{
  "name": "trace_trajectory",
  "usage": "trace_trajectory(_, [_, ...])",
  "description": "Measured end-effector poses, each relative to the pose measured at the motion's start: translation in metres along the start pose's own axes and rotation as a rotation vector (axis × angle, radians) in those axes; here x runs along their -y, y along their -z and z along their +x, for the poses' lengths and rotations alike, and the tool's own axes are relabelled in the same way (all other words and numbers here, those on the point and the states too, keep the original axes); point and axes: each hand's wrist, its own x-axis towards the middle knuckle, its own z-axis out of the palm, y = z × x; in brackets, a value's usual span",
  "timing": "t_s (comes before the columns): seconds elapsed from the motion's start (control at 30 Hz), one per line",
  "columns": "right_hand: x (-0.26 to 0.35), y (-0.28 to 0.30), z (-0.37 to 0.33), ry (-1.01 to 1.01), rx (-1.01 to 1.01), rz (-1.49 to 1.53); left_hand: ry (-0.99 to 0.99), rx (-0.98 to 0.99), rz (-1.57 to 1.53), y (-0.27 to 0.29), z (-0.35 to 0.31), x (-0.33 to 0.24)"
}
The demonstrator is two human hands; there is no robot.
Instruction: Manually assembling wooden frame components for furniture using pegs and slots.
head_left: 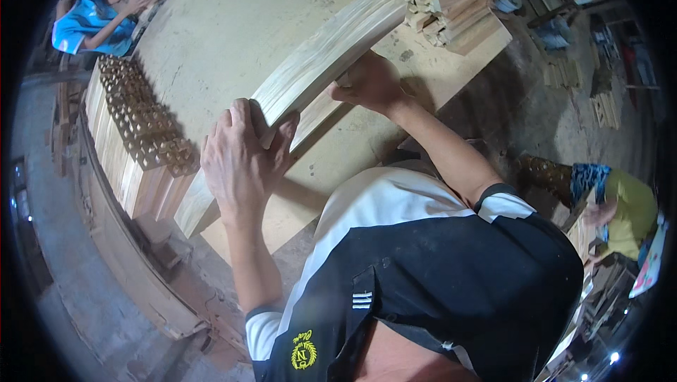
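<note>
A pale wooden plank with visible grain is held tilted above the worktable. My left hand grips its near left end, with the thumb on one side and the fingers on the other. Toward the far end, my right hand is closed at the plank's right edge; its fingertips are partly hidden underneath. Below the plank lies a second wooden piece, mostly covered by it. Beside my left wrist, the end of another pale board sticks out past the table edge.
The light-coloured worktable carries a stack of wood strips with notched ends at left and another wood pile at far right. A person in blue is at far left; another in yellow-green is at right. A white bucket stands beyond the table.
</note>
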Motion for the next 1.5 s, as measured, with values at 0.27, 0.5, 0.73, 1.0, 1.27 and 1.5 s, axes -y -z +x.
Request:
trace_trajectory(0.27, [-0.032,0.005,0.003,0.070,0.224,-0.041,-0.095,-0.400,-0.252,0.054,0.044,-0.035])
trace_trajectory(0.5, [-0.021,0.023,0.006,0.233,0.291,-0.064,0.294,0.360,-0.397,-0.009,0.066,-0.048])
trace_trajectory(0.73, [-0.027,0.059,-0.020,0.160,0.536,-0.044,0.100,0.033,-0.114,0.001,-0.030,-0.031])
trace_trajectory(1.0, [-0.113,0.110,-0.088,0.137,0.385,-0.398,0.098,-0.061,-0.184,-0.062,-0.109,-0.058])
trace_trajectory(1.27, [-0.113,0.109,-0.061,0.254,0.163,-0.296,0.245,-0.575,0.001,-0.086,0.065,-0.016])
trace_trajectory(1.5, [-0.086,0.045,-0.044,0.269,0.361,-0.067,0.108,-0.482,-0.336,-0.104,-0.019,-0.067])
